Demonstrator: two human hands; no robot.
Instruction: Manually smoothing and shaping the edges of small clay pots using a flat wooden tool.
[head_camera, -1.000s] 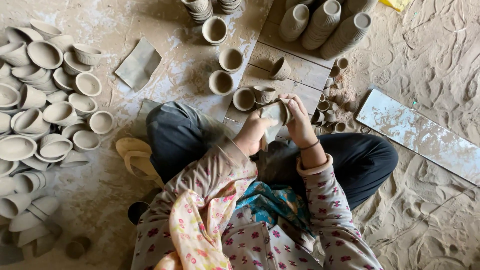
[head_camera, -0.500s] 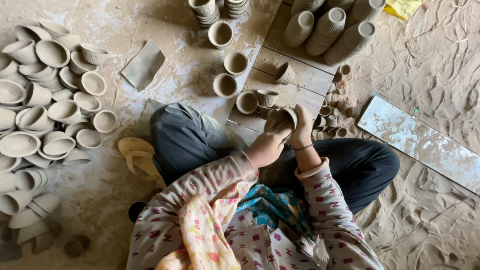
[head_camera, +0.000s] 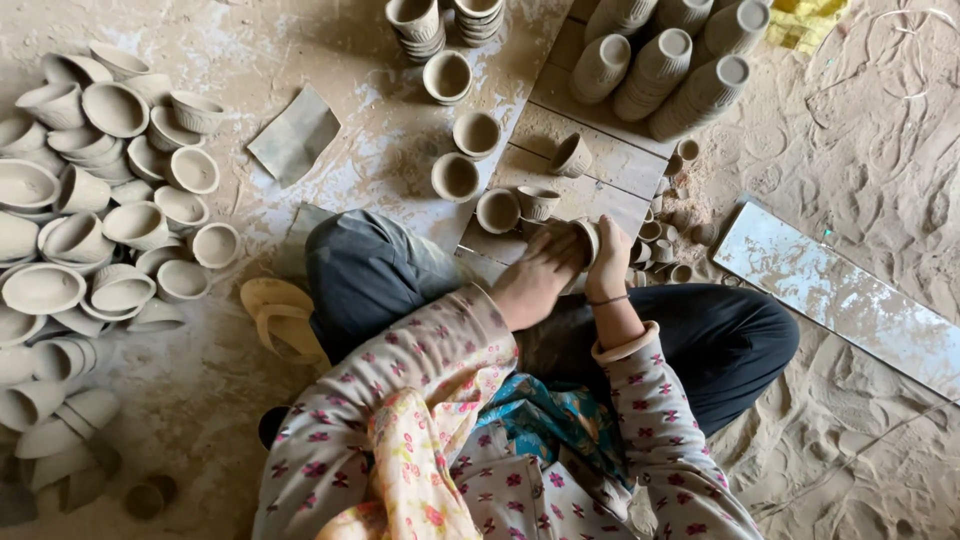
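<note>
Both my hands hold one small unfired clay cup (head_camera: 586, 238) lying on its side above my lap. My left hand (head_camera: 535, 278) covers its near side with the fingers laid over the wall. My right hand (head_camera: 610, 262) cups it from the right, fingers up by the rim. Just beyond my hands, several loose clay cups (head_camera: 498, 210) stand upright in a loose line on a wooden board (head_camera: 610, 165). I sit cross-legged on a sandy floor in dark trousers and a flowered top.
A large heap of clay cups and bowls (head_camera: 90, 220) fills the left side. Stacked cups (head_camera: 665, 65) lie at the top right, two short stacks (head_camera: 415, 25) at the top. A grey cloth (head_camera: 293, 135), yellow sandals (head_camera: 280, 315), tiny clay pieces (head_camera: 680, 235) and a long flat slab (head_camera: 840, 295) lie around.
My hands have turned the cup and drawn it slightly nearer my lap, the left hand sliding further over it. The view has shifted a little.
</note>
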